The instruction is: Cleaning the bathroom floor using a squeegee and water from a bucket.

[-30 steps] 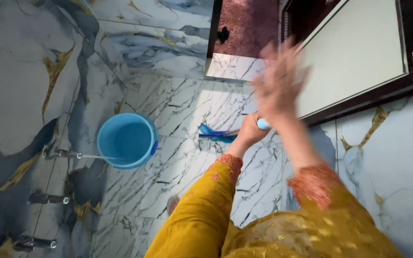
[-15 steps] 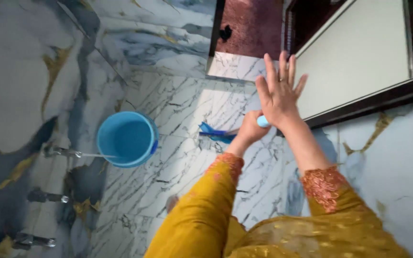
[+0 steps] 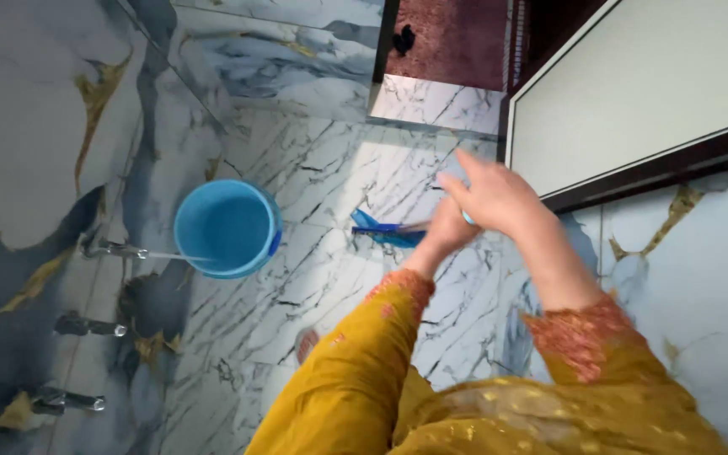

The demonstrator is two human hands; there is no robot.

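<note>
My left hand [image 3: 446,232] is closed around the pale blue handle [image 3: 468,218] of a floor wiper. The wiper's blue head [image 3: 381,229] rests on the marble floor. My right hand [image 3: 495,196] hovers just over the handle's top end, blurred, with its fingers stretched out to the left and not wrapped around anything. Both arms wear mustard-yellow sleeves with orange embroidered cuffs.
A blue bucket [image 3: 185,253] stands on the floor at left under a wall tap [image 3: 109,248] with a thin stream running into it. Two more taps [image 3: 86,325] stick out lower down. A white door in a dark frame [image 3: 634,93] is at right, and a reddish carpet [image 3: 452,34] lies beyond the doorway.
My right hand was raised with fingers spread; it has come down and forward over the top of the wiper handle. My left hand keeps its grip, and the view tilted slightly.
</note>
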